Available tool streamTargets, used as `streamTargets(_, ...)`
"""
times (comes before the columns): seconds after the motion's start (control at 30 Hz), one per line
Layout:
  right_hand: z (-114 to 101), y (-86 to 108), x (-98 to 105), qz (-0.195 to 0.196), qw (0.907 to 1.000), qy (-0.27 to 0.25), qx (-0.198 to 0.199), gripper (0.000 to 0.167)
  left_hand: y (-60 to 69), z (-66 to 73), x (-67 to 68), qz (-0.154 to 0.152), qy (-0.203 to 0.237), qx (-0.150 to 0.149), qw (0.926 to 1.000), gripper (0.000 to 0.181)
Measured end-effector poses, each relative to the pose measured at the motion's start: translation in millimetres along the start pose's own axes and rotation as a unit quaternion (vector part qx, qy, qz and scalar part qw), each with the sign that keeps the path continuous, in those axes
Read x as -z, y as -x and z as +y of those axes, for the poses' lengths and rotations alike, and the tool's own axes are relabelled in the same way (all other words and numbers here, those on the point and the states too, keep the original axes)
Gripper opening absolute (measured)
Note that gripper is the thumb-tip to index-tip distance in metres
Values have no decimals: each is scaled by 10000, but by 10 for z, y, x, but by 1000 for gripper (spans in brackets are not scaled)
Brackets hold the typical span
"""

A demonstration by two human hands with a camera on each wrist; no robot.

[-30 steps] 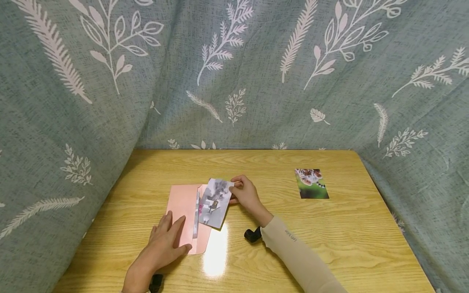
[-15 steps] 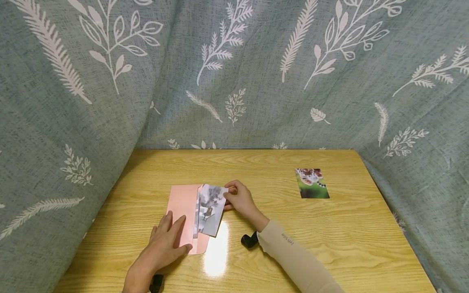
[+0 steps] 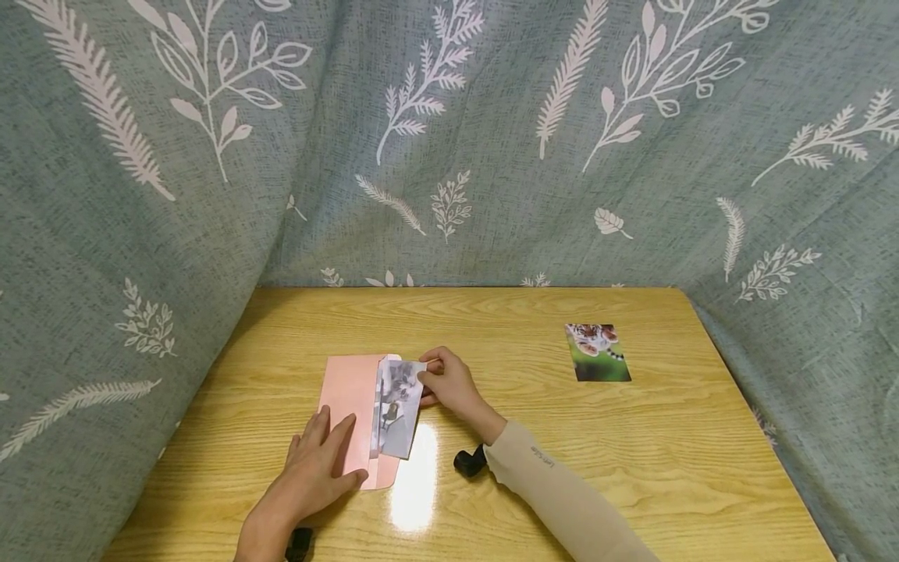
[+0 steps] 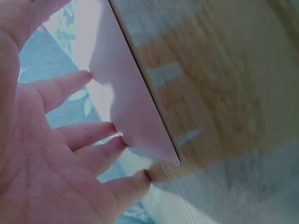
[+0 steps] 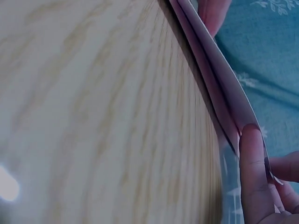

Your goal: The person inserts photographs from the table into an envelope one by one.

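A pink envelope (image 3: pixel 351 382) lies on the table with its opening and flap toward the right. My left hand (image 3: pixel 309 472) rests on it near the lower left, fingers spread. In the left wrist view those straight fingers touch the surface of the envelope (image 4: pixel 133 107). Between finger and thumb, my right hand (image 3: pixel 456 390) pinches the upper right edge of a greyish photo card (image 3: pixel 402 414). The card's left side reaches the envelope's opening, and part of it seems to be inside. From the right wrist, the card (image 5: pixel 231 88) stands slightly tilted above the flap.
At the right of the wooden table (image 3: pixel 534 484) lies a second photo card (image 3: pixel 598 353) showing a tiger cub on green. A patterned curtain (image 3: pixel 463 140) encloses the back and sides. Black devices (image 3: pixel 469 462) sit at both wrists. Glare shows on the wood below the envelope.
The right hand has moved left and slightly down, bringing the greyish card straighter and closer into the envelope's opening. The left hand and the tiger card have stayed put.
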State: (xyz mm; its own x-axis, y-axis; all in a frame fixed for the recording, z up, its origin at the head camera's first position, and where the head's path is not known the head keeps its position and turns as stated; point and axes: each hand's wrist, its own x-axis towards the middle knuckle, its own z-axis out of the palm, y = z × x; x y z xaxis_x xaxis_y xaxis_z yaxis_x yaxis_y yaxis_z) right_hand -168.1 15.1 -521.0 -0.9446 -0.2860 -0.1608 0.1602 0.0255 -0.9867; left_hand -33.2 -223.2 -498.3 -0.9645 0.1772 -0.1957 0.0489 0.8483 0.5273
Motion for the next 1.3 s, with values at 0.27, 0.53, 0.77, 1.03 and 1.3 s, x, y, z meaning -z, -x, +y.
streamTargets(0.27,19,-38,-92,-70,9997,216,-65,24,-8,-6,5,-80,14,54,10000,88)
streamTargets(0.53,20,-50,-172,-147,9994,303,-101,25,2,-3,10,-75,36,34,10000,87)
streamTargets(0.77,17,-67,-245,-182,9991,380,-97,24,4,0,18,-91,44,32,9999,87)
streamTargets(1.03,5,-72,-297,-203,9985,484,-134,24,4,10,14,-79,46,46,9999,87)
streamTargets(1.3,-3,-77,-343,-165,9986,491,-76,24,-5,14,14,-73,18,53,10000,87)
